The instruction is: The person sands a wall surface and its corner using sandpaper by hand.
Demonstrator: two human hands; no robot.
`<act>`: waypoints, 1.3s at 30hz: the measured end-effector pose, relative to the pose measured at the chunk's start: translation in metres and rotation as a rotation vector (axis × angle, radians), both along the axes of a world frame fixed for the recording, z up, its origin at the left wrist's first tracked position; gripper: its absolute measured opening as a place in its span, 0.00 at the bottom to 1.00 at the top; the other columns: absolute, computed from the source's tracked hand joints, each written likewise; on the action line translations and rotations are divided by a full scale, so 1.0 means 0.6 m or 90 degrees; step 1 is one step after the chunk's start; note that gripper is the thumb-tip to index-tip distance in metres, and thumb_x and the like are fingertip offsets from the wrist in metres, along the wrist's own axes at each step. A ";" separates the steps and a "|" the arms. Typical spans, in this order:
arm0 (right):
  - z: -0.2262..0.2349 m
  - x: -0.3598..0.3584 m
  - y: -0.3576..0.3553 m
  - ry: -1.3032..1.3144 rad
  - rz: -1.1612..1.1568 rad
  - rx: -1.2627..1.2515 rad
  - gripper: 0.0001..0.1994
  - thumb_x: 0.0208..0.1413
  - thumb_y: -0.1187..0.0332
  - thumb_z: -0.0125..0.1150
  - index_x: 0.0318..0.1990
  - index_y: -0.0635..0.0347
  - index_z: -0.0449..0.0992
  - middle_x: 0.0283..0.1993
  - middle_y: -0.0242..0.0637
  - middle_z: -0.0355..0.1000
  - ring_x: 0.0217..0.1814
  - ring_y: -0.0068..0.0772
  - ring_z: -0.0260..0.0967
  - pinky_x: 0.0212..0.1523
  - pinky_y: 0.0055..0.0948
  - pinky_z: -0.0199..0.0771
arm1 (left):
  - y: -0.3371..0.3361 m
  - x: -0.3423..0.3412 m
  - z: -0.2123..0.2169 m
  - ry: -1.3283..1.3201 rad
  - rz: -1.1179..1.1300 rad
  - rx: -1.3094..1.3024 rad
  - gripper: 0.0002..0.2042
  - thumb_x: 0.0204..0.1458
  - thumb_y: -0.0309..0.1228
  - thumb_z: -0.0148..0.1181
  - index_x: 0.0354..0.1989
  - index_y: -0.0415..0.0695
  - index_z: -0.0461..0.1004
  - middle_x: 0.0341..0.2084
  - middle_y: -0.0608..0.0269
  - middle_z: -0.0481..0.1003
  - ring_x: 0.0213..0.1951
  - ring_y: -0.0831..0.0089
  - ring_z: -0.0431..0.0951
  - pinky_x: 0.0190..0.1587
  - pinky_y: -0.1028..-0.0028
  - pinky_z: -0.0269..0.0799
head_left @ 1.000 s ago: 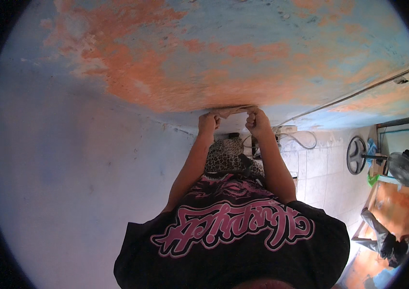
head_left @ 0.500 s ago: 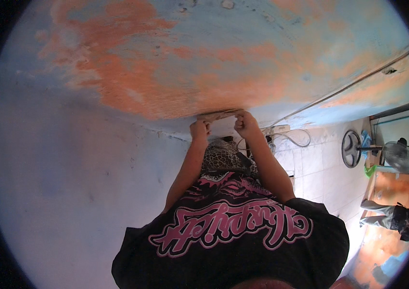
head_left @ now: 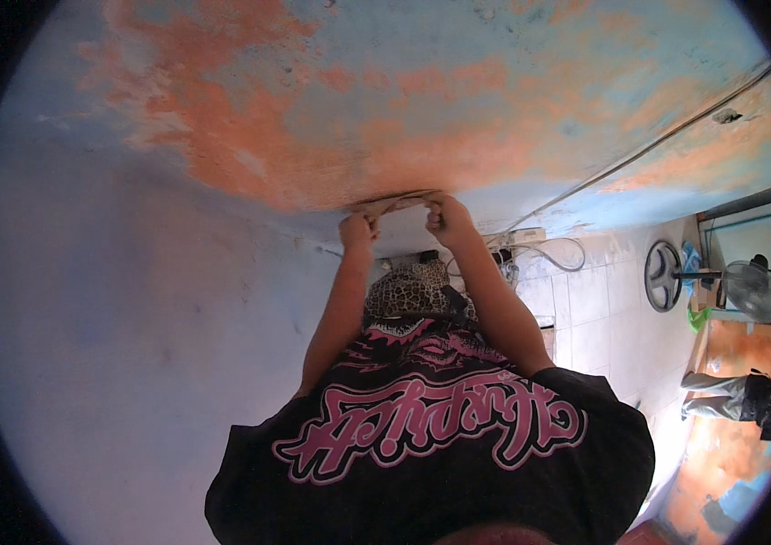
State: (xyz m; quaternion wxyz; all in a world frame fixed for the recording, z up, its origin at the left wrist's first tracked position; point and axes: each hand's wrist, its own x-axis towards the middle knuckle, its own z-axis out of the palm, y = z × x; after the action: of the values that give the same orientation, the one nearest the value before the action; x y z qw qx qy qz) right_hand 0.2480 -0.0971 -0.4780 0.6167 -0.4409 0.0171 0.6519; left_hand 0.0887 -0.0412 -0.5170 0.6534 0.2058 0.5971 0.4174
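Observation:
Both my hands are raised in front of me at a wall [head_left: 385,136] with patchy orange and pale blue paint. A thin brown sheet [head_left: 399,203], its exact kind too small to tell, is stretched between them along the wall's surface. My left hand [head_left: 358,231] is closed on its left end. The right end is pinched in my right hand [head_left: 451,221], with the fingers curled. The sheet's far side, against the wall, is hidden. Below the hands show leopard-print shorts [head_left: 408,291] and my black shirt with pink print.
A smooth bluish wall [head_left: 149,318] stands at the left. On the right, a thin cable [head_left: 640,173] runs along the painted wall, and a looped cord [head_left: 565,259] hangs near my right forearm. Farther right are a standing fan [head_left: 753,291], light tiles [head_left: 590,304] and hanging grey trousers [head_left: 717,397].
Both hands have shifted a little left and farther up the view, carrying the brown sheet along the wall. Each keeps its grip on an end; the view has shifted slightly.

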 end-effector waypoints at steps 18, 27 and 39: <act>-0.051 -0.041 0.006 0.024 -0.148 -0.006 0.07 0.44 0.69 0.47 0.19 0.55 0.58 0.10 0.26 0.47 0.09 0.22 0.44 0.10 0.20 0.44 | 0.013 -0.021 -0.037 -0.035 -0.131 0.041 0.07 0.43 0.33 0.48 0.17 0.47 0.61 0.10 0.69 0.59 0.11 0.77 0.56 0.15 0.75 0.52; -0.006 -0.093 0.017 0.100 0.116 -0.117 0.11 0.44 0.62 0.49 0.18 0.53 0.58 0.13 0.27 0.52 0.13 0.22 0.48 0.13 0.21 0.47 | 0.011 -0.036 -0.048 0.044 0.024 0.016 0.11 0.46 0.37 0.49 0.17 0.46 0.63 0.10 0.68 0.62 0.11 0.76 0.61 0.13 0.77 0.54; -0.064 -0.071 0.044 -0.025 0.156 -0.097 0.11 0.47 0.65 0.43 0.16 0.51 0.57 0.11 0.23 0.49 0.09 0.18 0.43 0.08 0.18 0.42 | 0.032 -0.056 -0.065 0.142 -0.044 0.113 0.09 0.43 0.34 0.52 0.18 0.43 0.69 0.10 0.67 0.65 0.13 0.79 0.64 0.13 0.78 0.56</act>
State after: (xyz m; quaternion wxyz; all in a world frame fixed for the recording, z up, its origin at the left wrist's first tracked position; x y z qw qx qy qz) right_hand 0.2056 -0.0708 -0.5161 0.4978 -0.4975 0.0006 0.7104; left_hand 0.0552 -0.0219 -0.5561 0.5763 0.3278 0.6194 0.4205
